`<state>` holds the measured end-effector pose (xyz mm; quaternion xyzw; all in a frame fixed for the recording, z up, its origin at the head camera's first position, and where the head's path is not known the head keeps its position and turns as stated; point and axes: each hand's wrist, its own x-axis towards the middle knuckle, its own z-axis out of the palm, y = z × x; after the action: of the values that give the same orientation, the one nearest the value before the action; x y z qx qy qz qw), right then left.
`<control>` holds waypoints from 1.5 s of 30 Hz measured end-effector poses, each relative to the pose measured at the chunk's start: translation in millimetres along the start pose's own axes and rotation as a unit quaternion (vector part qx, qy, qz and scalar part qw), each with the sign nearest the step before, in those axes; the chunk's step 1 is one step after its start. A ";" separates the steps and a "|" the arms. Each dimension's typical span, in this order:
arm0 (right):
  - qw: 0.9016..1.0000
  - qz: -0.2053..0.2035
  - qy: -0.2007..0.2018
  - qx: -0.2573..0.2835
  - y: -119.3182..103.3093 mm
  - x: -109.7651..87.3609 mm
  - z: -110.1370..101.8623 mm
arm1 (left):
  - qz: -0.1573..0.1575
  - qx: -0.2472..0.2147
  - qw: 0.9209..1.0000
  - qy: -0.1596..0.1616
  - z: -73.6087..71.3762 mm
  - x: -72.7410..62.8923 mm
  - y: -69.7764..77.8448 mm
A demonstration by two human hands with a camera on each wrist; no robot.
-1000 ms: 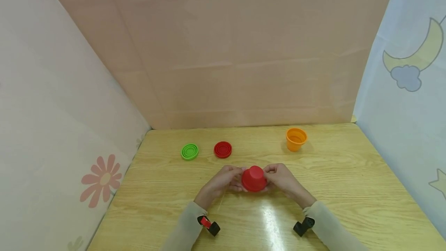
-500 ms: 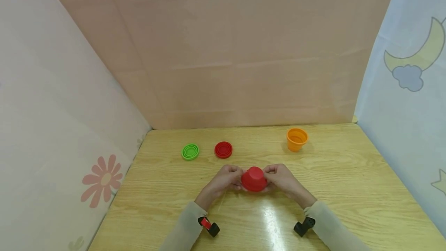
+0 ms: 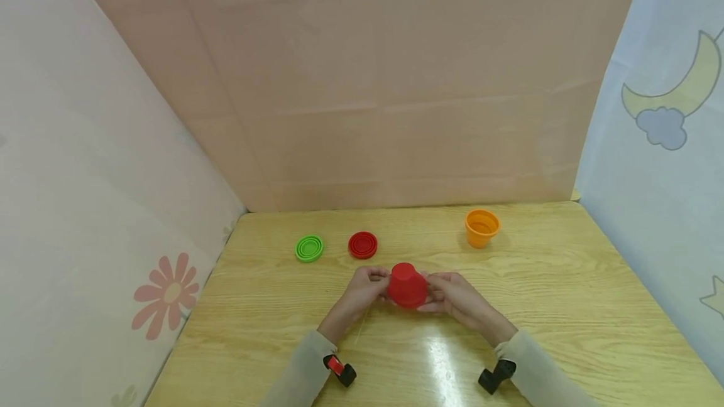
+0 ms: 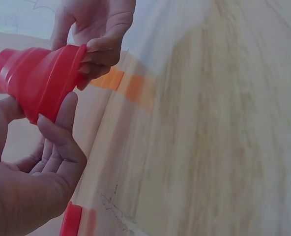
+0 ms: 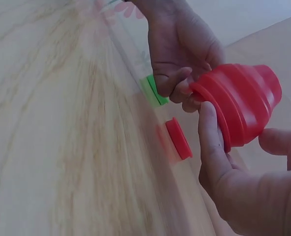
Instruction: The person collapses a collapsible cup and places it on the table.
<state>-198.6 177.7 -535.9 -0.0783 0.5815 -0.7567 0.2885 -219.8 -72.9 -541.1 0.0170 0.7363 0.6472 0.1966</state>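
Between both hands is a red collapsible cup, its narrow base tipped up and away and its ringed wall partly extended. My left hand grips one side, with fingertips at the wide rim and the thumb on the wall, as the left wrist view shows of the cup. On the opposite side my right hand holds the same cup, fingers at the rim and thumb near the base. The inside of the cup is hidden in the head view.
On the wooden table, a flattened green collapsible cup and a flattened red one lie farther back on the left. An orange cup stands expanded at the back right. Cloth-like walls rise behind and on both sides.
The red cup has shifted slightly left and its base stands out more than half a second ago. The right hand's fingers have loosened and spread a little along its side.
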 end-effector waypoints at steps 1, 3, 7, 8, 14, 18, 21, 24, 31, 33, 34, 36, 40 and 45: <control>1.000 0.000 -0.003 0.006 -0.3 -0.4 0.6 | -0.001 0.000 1.000 0.009 0.5 0.4 0.0; 1.000 -0.002 -0.006 0.014 -0.8 -0.9 1.6 | 0.001 0.006 1.000 0.023 1.3 1.0 0.4; 1.000 -0.004 -0.001 0.022 -1.6 -1.1 2.7 | -0.004 0.011 0.999 0.038 2.1 1.9 1.6; 1.000 -0.004 0.001 0.024 -1.7 -1.0 2.8 | -0.004 0.013 0.999 0.039 2.4 1.8 1.6; 0.999 -0.001 0.030 0.012 0.6 2.0 6.7 | -0.006 0.011 0.998 0.054 6.1 1.0 0.9; 0.997 0.000 0.065 -0.029 3.6 5.1 12.9 | 0.007 0.008 0.998 0.062 12.2 1.0 -0.9; 0.994 0.002 0.098 -0.051 3.5 6.3 17.2 | 0.004 0.010 0.998 0.063 15.9 1.4 -3.8; 0.991 0.004 0.122 -0.063 1.4 6.3 19.1 | -0.001 0.008 0.999 0.051 16.1 0.7 -5.5; 0.986 -0.001 0.142 -0.082 -0.8 5.3 15.9 | -0.027 -0.117 0.989 -0.083 1.7 -7.5 -8.6; 0.985 -0.002 0.148 -0.089 0.3 5.4 14.1 | -0.027 -0.128 0.985 -0.116 -1.5 -10.4 -9.3; 0.984 -0.001 0.150 -0.092 0.8 5.5 13.5 | -0.026 -0.130 0.983 -0.127 -2.4 -11.1 -9.5; 0.984 0.000 0.152 -0.094 2.1 5.5 12.7 | -0.026 -0.129 0.982 -0.138 -2.9 -12.0 -9.3; 0.985 -0.002 0.146 -0.095 3.6 5.0 13.2 | -0.034 -0.131 0.982 -0.132 -1.7 -11.8 -8.3; 0.986 -0.010 0.132 -0.097 4.6 5.7 14.4 | -0.041 -0.134 0.985 -0.104 1.4 -11.3 -7.4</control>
<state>-195.2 161.8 -536.9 -0.0114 0.6844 -0.7031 0.1927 -207.3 -75.8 -545.3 0.0276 0.6187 0.7260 0.2990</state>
